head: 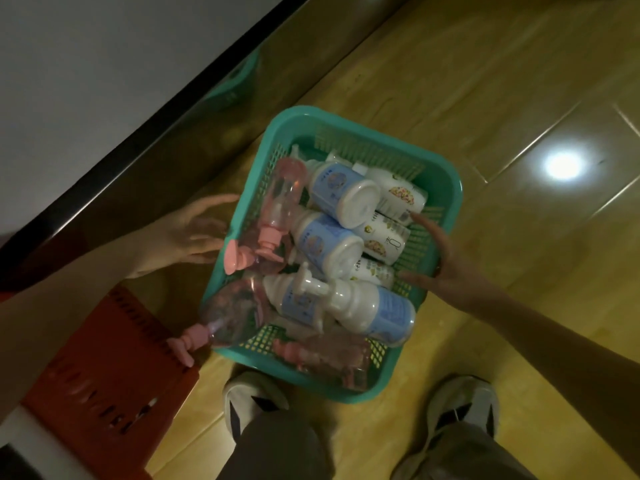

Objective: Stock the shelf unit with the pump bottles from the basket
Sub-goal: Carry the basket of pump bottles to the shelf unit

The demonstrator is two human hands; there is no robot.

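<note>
I see a teal basket of pump bottles on the yellow floor. My left hand reaches its left rim, fingers spread; my right hand hovers over its right side, open.

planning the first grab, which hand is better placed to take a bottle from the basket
Right, probably: the right hand is open over the basket, fingertips by the white bottles. The left hand is outside the rim.

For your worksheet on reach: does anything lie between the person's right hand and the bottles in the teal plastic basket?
Nothing visible does. The right hand hovers open over the teal plastic basket, fingertips beside the white green-labelled bottles, which lie uncovered on top. The left hand is outside the opposite rim.
</note>
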